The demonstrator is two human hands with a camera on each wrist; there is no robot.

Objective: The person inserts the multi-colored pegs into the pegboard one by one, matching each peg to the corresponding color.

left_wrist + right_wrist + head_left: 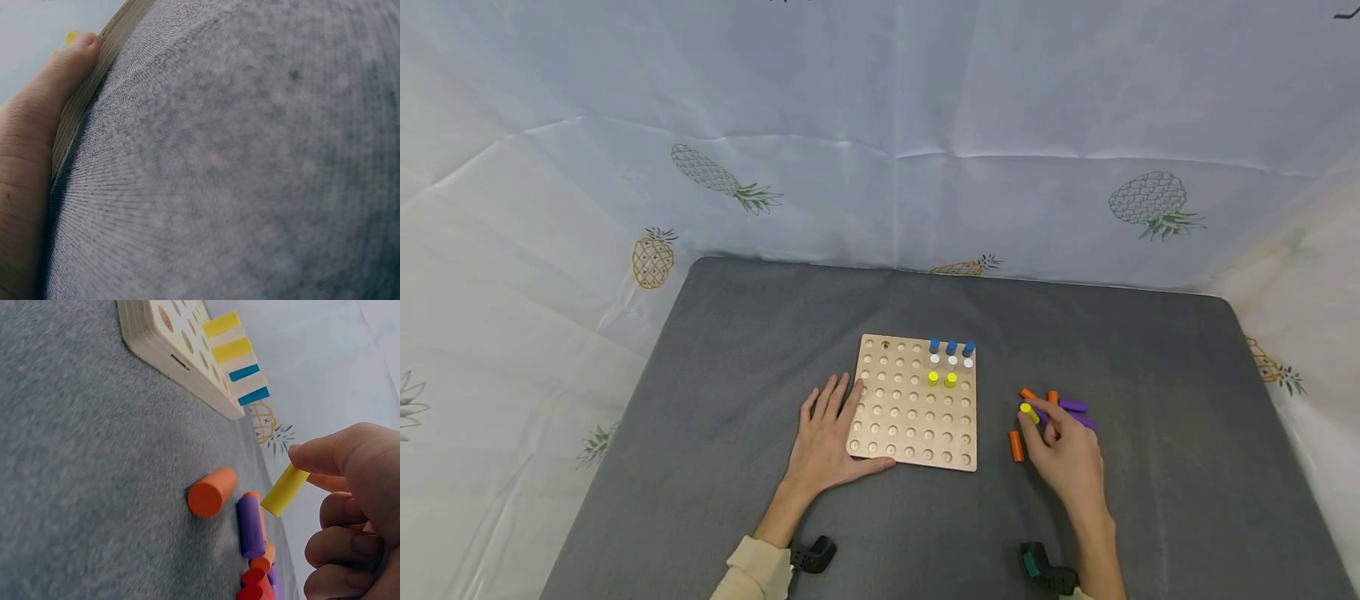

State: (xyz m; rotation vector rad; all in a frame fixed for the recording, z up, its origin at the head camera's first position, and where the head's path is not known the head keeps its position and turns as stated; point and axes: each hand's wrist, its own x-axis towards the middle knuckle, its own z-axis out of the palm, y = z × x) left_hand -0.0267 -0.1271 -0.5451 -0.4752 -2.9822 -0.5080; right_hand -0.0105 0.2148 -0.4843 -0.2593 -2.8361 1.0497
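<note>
My right hand (1067, 454) pinches a yellow peg (285, 489) between thumb and forefinger, above a small pile of loose pegs. A wooden pegboard (880, 421) with rows of round holes lies to the left of it. My left hand (827, 446) rests at the board's lower left corner, fingers spread along the left edge and thumb along the near edge. Three blue pegs (951, 347) stand in the board's far row, three white pegs (952, 362) in the row before them, and two yellow pegs (951, 380) in the row after that.
An orange peg (1016, 447) lies apart, between the board and my right hand. Purple pegs (1073, 406) and more orange pegs lie under and beyond that hand; red pegs (252, 592) show in the right wrist view. A pineapple-print cloth (1000, 100) hangs behind the grey table (760, 317).
</note>
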